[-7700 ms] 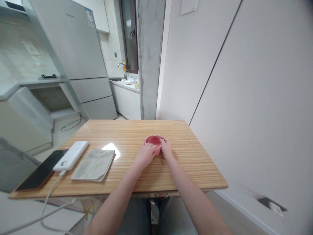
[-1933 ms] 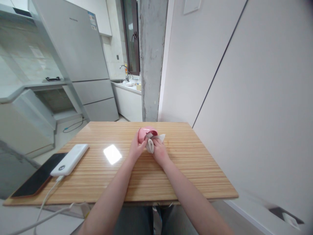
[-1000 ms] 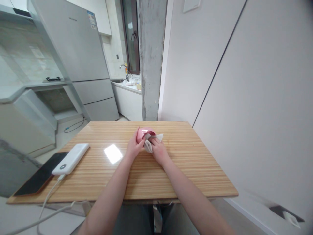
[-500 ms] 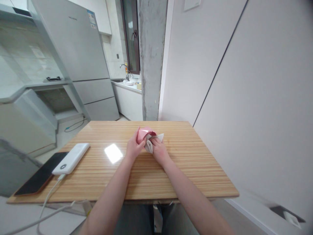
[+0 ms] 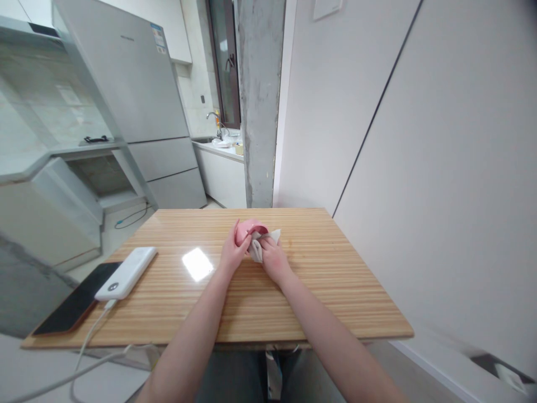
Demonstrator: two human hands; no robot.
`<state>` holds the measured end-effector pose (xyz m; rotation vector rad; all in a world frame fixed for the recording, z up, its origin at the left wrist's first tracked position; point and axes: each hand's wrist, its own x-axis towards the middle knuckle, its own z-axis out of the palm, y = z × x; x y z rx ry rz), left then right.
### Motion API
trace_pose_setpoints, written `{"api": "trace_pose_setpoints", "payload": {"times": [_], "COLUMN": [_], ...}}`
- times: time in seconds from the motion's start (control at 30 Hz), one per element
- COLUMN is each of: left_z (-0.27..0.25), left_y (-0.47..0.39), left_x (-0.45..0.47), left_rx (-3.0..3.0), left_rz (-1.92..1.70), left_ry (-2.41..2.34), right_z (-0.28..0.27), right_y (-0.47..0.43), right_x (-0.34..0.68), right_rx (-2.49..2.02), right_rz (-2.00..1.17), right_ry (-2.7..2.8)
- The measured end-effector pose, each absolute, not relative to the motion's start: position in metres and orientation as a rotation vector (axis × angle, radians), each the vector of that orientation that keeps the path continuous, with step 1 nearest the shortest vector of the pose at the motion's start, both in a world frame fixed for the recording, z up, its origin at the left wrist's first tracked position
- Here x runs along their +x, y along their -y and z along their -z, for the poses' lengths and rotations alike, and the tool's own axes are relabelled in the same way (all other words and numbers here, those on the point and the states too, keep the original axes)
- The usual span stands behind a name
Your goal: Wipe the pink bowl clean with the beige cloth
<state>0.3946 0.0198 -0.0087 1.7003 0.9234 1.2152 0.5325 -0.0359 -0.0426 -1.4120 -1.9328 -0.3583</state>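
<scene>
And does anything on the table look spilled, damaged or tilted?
Nothing is clearly spilled or damaged. The pink bowl is tipped, but the left hand holds it, the cloth in the right hand at its opening. The bright patch on the table looks like reflected light.

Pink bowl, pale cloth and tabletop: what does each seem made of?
Pink bowl: glossy, with bright highlights; plastic or glazed ceramic, the look leaves it open.
Pale cloth: matt, probably fabric, since it bunches into folds.
Tabletop: shiny, likely wood-grain laminate, as stripes run across it and a light reflects sharply.
</scene>
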Motion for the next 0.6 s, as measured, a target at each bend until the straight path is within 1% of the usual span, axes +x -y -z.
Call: {"api": "trace_pose_setpoints", "payload": {"times": [0.13, 0.23, 0.37, 0.5, 0.6], "left_z": [0.022, 0.025, 0.017, 0.020, 0.025], "left_y": [-0.012, -0.014, -0.025, -0.019, -0.015], "left_x": [0.414, 0.415, 0.399, 0.407, 0.418], "left_rx": [1.554, 1.552, 1.595, 1.468, 1.444], "left_rz": [-1.269, -1.319, -1.306, -1.207, -1.205], "left_ry": [-0.703, -0.769, -0.935, -0.843, -0.796], "right_z": [0.046, 0.043, 0.037, 0.038, 0.038], "right_y": [0.036, 0.038, 0.040, 0.040, 0.042], "right_x": [0.535, 0.534, 0.531, 0.532, 0.533], "right_rx": [-1.363, -1.310, -1.393, -1.459, -1.478], "right_rz": [0.307, 0.278, 0.325, 0.305, 0.271], "right_ry": [1.795, 1.829, 1.961, 1.891, 1.826]}}
